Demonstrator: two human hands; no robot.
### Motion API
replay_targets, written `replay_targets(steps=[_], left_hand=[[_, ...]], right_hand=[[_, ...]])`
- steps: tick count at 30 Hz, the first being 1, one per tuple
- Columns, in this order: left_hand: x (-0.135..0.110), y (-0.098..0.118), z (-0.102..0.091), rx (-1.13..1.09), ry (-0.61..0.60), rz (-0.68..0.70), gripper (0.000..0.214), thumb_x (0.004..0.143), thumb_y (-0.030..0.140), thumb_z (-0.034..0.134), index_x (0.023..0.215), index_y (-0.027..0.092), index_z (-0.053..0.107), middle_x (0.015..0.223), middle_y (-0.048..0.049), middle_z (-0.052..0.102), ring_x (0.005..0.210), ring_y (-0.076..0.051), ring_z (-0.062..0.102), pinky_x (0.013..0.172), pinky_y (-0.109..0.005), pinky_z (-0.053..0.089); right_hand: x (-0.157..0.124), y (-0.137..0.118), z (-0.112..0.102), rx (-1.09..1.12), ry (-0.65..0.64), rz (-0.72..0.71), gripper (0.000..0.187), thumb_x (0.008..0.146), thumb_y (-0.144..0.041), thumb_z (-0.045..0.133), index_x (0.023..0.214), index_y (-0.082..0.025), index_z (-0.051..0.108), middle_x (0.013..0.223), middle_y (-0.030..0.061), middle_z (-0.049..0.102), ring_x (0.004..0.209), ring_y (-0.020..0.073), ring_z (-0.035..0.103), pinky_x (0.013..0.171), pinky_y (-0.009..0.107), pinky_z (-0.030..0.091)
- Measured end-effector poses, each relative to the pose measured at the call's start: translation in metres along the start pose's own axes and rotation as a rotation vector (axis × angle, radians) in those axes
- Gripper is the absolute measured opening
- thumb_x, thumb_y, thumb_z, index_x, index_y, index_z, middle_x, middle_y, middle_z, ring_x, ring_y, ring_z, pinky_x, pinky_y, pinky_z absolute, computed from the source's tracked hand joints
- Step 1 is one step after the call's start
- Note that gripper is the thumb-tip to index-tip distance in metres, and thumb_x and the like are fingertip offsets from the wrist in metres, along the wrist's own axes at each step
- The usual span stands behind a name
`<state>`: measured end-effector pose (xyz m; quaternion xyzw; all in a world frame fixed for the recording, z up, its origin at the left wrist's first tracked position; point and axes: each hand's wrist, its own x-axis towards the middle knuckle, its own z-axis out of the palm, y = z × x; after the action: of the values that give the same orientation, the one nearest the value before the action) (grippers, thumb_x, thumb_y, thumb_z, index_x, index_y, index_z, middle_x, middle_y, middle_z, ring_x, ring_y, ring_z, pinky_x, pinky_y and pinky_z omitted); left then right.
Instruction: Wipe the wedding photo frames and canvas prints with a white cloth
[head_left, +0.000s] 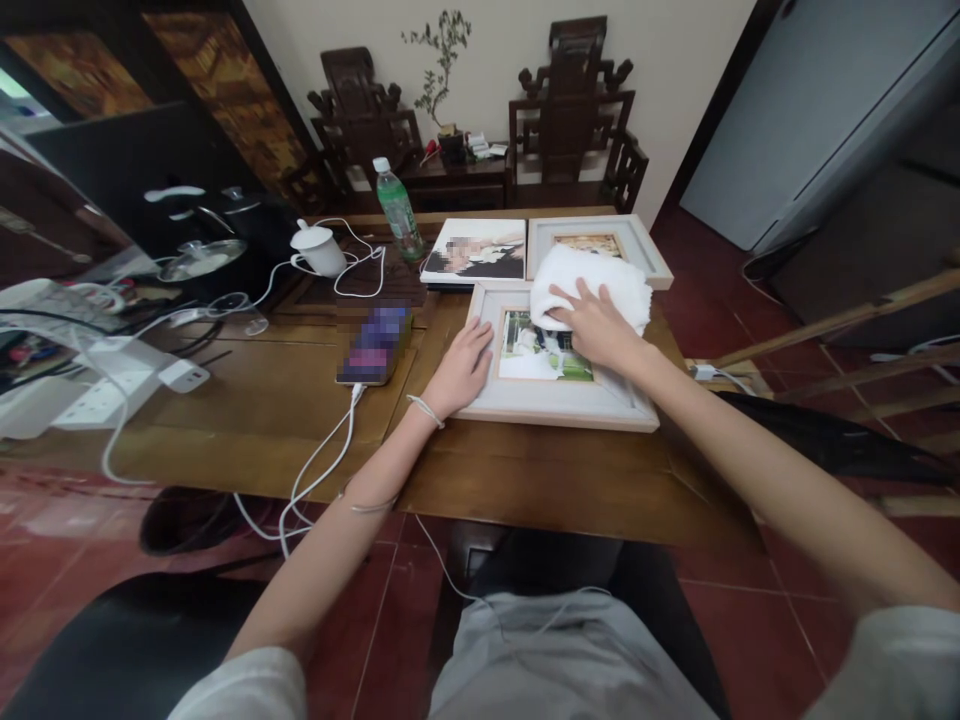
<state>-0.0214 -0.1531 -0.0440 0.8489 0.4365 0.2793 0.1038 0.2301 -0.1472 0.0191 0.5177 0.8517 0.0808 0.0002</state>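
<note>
A picture frame [555,405] with a pale, wide border lies on the wooden table in front of me, a green and white picture inside it. My left hand [461,370] rests on its left border, fingers laid over the edge and not wrapped round it. On the upper right of the frame, my right hand [600,325] presses a folded white cloth [592,275], with its fingers bent into the fabric. The cloth covers part of the picture and the frame's upper right corner. Behind it lie a second pale frame [652,250] and a white-edged picture panel [487,235].
Left of the frame lies a phone [379,340] on a white charging cable [349,430]. A green-labelled bottle [400,215] and a lidded white cup [319,248] stand farther back. Power strips [112,390] and tangled cables crowd the left. The table's front edge [570,520] is near my lap.
</note>
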Motion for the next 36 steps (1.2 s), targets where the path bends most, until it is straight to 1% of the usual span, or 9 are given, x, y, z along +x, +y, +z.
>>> replay_targets(steps=[3, 7, 10, 14, 17, 21, 26, 31, 36], left_hand=[[0.0, 0.001, -0.001, 0.003, -0.005, -0.007, 0.042, 0.097, 0.02, 0.041, 0.134, 0.008, 0.055, 0.147, -0.0168, 0.052, 0.146, -0.03, 0.034, 0.122, -0.051, 0.029], [0.001, 0.002, 0.0, -0.001, 0.004, -0.006, 0.042, 0.096, 0.02, 0.041, 0.135, 0.012, 0.055, 0.147, -0.0143, 0.052, 0.146, -0.03, 0.035, 0.122, -0.053, 0.03], [0.001, 0.003, 0.001, -0.003, 0.005, -0.01, 0.042, 0.096, 0.019, 0.041, 0.134, 0.009, 0.055, 0.146, -0.0166, 0.052, 0.146, -0.03, 0.034, 0.122, -0.051, 0.029], [0.001, 0.005, 0.0, 0.004, 0.002, -0.012, 0.043, 0.096, 0.019, 0.04, 0.134, 0.008, 0.055, 0.147, -0.0175, 0.051, 0.147, -0.03, 0.034, 0.122, -0.051, 0.029], [0.001, 0.004, 0.0, 0.007, -0.001, -0.013, 0.043, 0.096, 0.019, 0.04, 0.135, 0.009, 0.055, 0.147, -0.0162, 0.051, 0.147, -0.029, 0.033, 0.122, -0.05, 0.028], [0.001, 0.002, 0.001, 0.005, -0.004, -0.012, 0.043, 0.096, 0.02, 0.04, 0.136, 0.009, 0.054, 0.147, -0.0159, 0.051, 0.147, -0.029, 0.033, 0.122, -0.05, 0.028], [0.0, 0.001, 0.001, 0.001, 0.005, -0.007, 0.042, 0.097, 0.021, 0.041, 0.135, 0.009, 0.055, 0.147, -0.0165, 0.052, 0.147, -0.029, 0.034, 0.121, -0.051, 0.03], [0.0, 0.0, 0.002, -0.025, 0.023, -0.004, 0.042, 0.096, 0.02, 0.042, 0.135, 0.013, 0.055, 0.146, -0.0136, 0.054, 0.146, -0.028, 0.036, 0.12, -0.053, 0.032], [0.0, 0.002, 0.001, -0.024, 0.013, -0.025, 0.042, 0.096, 0.021, 0.042, 0.134, 0.011, 0.056, 0.146, -0.015, 0.053, 0.146, -0.028, 0.035, 0.121, -0.051, 0.03]], right_hand=[[0.001, -0.005, 0.001, 0.014, -0.019, -0.014, 0.07, 0.075, 0.005, 0.038, 0.138, -0.017, 0.059, 0.16, 0.0076, 0.035, 0.146, 0.0442, 0.022, 0.109, 0.071, 0.025], [-0.025, -0.026, -0.012, 0.081, -0.092, -0.076, 0.068, 0.074, 0.004, 0.039, 0.134, -0.019, 0.062, 0.158, 0.0075, 0.038, 0.144, 0.0414, 0.029, 0.108, 0.069, 0.027], [-0.053, -0.041, -0.033, 0.163, -0.202, -0.168, 0.068, 0.073, 0.004, 0.04, 0.131, -0.02, 0.064, 0.152, 0.0095, 0.047, 0.138, 0.0384, 0.04, 0.103, 0.06, 0.037], [-0.082, -0.058, -0.061, 0.271, -0.3, -0.27, 0.065, 0.072, 0.005, 0.042, 0.124, -0.024, 0.068, 0.129, 0.011, 0.067, 0.119, 0.031, 0.059, 0.091, 0.042, 0.047], [-0.088, -0.07, -0.067, 0.311, -0.28, -0.309, 0.063, 0.071, 0.005, 0.042, 0.12, -0.023, 0.07, 0.129, 0.0106, 0.066, 0.12, 0.0308, 0.059, 0.095, 0.043, 0.047], [-0.07, -0.072, -0.049, 0.323, -0.242, -0.267, 0.071, 0.071, 0.006, 0.041, 0.131, -0.025, 0.064, 0.152, 0.0054, 0.048, 0.143, 0.0363, 0.036, 0.109, 0.057, 0.037], [-0.021, -0.04, -0.015, 0.177, -0.114, -0.134, 0.075, 0.074, 0.005, 0.038, 0.143, -0.02, 0.053, 0.163, 0.0076, 0.028, 0.148, 0.0412, 0.02, 0.111, 0.07, 0.026], [0.017, -0.016, -0.002, 0.075, -0.024, -0.055, 0.073, 0.075, 0.005, 0.037, 0.142, -0.018, 0.053, 0.164, 0.0072, 0.026, 0.148, 0.0452, 0.014, 0.108, 0.076, 0.023], [0.002, -0.032, -0.014, 0.115, -0.1, -0.128, 0.074, 0.073, 0.007, 0.037, 0.139, -0.02, 0.058, 0.159, 0.007, 0.038, 0.144, 0.0413, 0.027, 0.106, 0.07, 0.03]])
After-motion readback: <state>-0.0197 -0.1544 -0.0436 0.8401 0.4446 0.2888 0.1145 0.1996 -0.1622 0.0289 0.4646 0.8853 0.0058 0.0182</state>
